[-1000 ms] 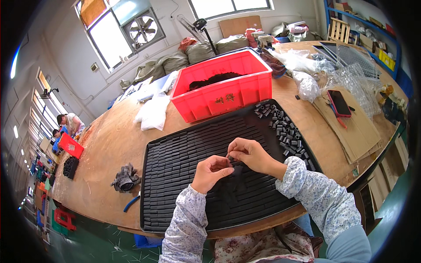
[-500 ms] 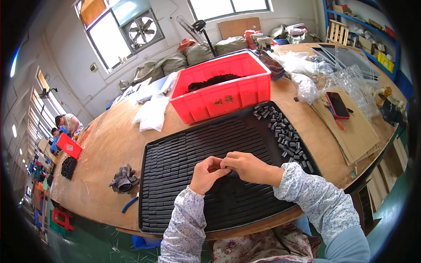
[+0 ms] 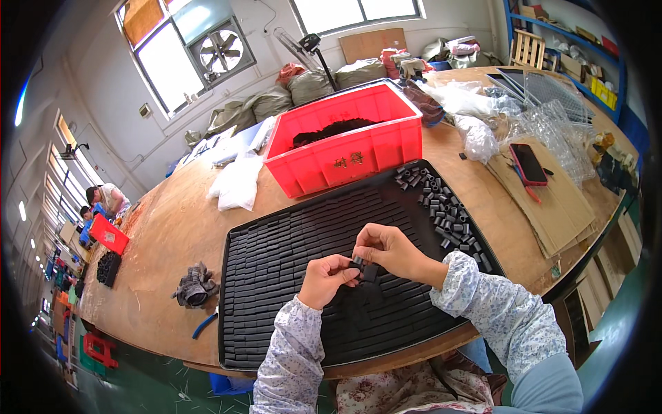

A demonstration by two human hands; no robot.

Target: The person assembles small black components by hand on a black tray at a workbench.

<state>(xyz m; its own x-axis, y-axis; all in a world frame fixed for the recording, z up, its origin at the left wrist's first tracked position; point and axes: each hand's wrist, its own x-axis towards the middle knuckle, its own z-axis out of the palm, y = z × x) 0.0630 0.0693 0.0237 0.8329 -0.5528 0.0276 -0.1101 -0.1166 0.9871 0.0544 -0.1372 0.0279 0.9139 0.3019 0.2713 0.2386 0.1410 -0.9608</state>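
Over the middle of a large black tray [image 3: 419, 234], my left hand [image 3: 323, 281] pinches a small black piece [image 3: 357, 264] between thumb and fingertips. My right hand [image 3: 400, 257] is closed on the upper end of the same piece, its fingertips partly hiding it. Just below the fingers shows a dark squarish piece [image 3: 370, 274]; whether it is held or lies on the tray I cannot tell. Long rows of flat-lying black pieces [image 3: 296, 248] cover most of the tray. Loose short black tubes [image 3: 448, 215] are heaped along its right side.
Behind the tray stands a red bin [image 3: 345, 162] with black material inside. Left lie grey gloves [image 3: 196, 286], a blue-handled tool [image 3: 204, 324] and a white bag [image 3: 236, 183]. To the right, a phone [image 3: 529, 164] rests on cardboard [image 3: 552, 214], near clear plastic [image 3: 558, 138].
My right hand has risen slightly and drawn back from the left, uncovering the small black piece between the fingertips. The left hand has barely moved.
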